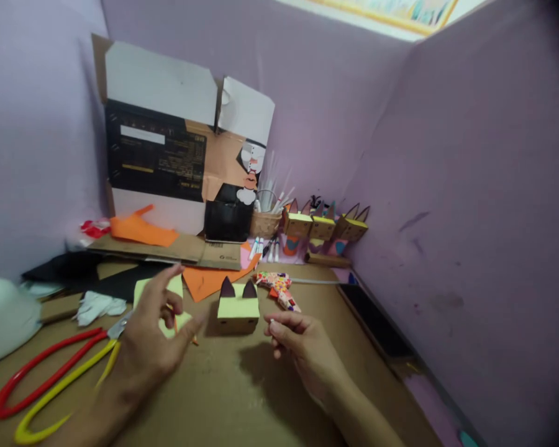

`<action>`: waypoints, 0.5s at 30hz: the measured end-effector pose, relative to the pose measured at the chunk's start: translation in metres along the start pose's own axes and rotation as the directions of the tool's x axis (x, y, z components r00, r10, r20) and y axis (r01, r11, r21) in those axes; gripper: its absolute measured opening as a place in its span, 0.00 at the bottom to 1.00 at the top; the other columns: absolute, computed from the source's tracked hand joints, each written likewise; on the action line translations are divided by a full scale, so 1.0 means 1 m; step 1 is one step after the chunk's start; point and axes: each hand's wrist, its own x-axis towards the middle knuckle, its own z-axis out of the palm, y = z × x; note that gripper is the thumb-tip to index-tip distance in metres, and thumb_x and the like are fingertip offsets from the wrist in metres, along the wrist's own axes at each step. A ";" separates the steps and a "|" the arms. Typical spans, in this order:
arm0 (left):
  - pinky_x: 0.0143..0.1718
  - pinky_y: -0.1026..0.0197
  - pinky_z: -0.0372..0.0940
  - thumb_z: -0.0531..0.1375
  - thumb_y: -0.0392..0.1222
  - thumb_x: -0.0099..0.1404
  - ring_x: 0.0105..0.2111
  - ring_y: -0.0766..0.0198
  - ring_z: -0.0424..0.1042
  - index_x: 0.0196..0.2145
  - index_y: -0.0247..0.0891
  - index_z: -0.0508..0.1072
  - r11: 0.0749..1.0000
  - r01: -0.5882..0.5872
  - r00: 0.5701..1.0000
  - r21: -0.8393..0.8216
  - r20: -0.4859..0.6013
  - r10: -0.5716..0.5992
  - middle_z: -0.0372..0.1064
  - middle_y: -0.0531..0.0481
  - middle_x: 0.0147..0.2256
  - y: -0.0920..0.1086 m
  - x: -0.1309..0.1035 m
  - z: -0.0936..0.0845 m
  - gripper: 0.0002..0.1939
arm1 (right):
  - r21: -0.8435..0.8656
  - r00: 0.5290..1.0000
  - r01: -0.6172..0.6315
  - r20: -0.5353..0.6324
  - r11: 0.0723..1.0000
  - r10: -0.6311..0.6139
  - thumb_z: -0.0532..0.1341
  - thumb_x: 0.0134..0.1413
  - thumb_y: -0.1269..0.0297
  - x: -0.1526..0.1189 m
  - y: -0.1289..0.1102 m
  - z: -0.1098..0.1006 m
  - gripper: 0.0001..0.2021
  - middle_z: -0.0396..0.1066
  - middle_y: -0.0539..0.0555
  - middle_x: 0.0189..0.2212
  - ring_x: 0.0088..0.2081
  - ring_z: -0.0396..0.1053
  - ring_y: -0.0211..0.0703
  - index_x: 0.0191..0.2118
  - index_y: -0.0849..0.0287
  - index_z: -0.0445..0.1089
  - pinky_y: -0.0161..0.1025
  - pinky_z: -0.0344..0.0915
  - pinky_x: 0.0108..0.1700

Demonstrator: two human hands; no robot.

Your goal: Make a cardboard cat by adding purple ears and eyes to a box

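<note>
A small cardboard box head [238, 310] with a pale yellow top and two dark pointed ears stands on the cardboard mat, between my hands. To its left, my left hand [156, 329] is raised with its fingers apart and nothing in them, over pale yellow paper [176, 287]. My right hand [302, 344] is just right of the box, thumb and forefinger pinched on a tiny white piece [272, 321]. Neither hand touches the box. Behind it lies a colourfully patterned glue gun [279, 287].
Large scissors [56, 372] with red and yellow handles lie at the left. Orange sheets [205, 280], crumpled white tissue [101, 307] and a phone [377, 320] surround the work area. Three eared box figures [323, 228] and a basket [265, 222] stand behind.
</note>
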 end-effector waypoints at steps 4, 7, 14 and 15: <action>0.30 0.64 0.65 0.58 0.49 0.55 0.27 0.64 0.68 0.40 0.39 0.72 0.990 0.113 0.946 0.080 -0.313 -0.083 0.71 0.51 0.31 0.000 0.021 -0.031 0.17 | -0.041 0.999 -0.034 -0.043 0.999 0.032 0.74 0.22 0.58 0.001 0.001 -0.002 0.21 0.71 0.51 0.17 0.18 0.63 0.33 0.25 0.64 0.72 0.30 0.60 0.19; 0.32 0.64 0.65 0.52 0.49 0.58 0.32 0.61 0.71 0.37 0.37 0.72 0.918 0.288 0.951 0.274 -0.198 -0.239 0.73 0.49 0.32 -0.016 0.036 -0.058 0.17 | -0.081 0.997 0.016 -0.080 0.997 -0.023 0.74 0.25 0.56 0.002 -0.002 -0.005 0.19 0.71 0.50 0.18 0.18 0.62 0.31 0.23 0.63 0.70 0.29 0.60 0.19; 0.24 0.60 0.55 0.59 0.44 0.43 0.27 0.52 0.70 0.25 0.41 0.72 0.700 0.186 0.831 0.689 0.271 -0.487 0.72 0.48 0.26 -0.048 0.021 -0.094 0.08 | -0.154 1.000 0.014 0.002 0.988 -0.014 0.71 0.29 0.48 -0.003 -0.001 -0.001 0.22 0.66 0.47 0.13 0.14 0.58 0.29 0.20 0.62 0.65 0.28 0.56 0.17; 0.24 0.60 0.55 0.58 0.44 0.44 0.28 0.51 0.70 0.26 0.42 0.72 0.685 0.182 0.836 0.706 0.256 -0.486 0.73 0.47 0.28 -0.050 0.015 -0.094 0.09 | -0.158 1.000 0.013 0.008 0.987 -0.012 0.71 0.29 0.48 -0.003 0.000 0.000 0.22 0.67 0.47 0.13 0.15 0.59 0.30 0.20 0.62 0.65 0.29 0.57 0.18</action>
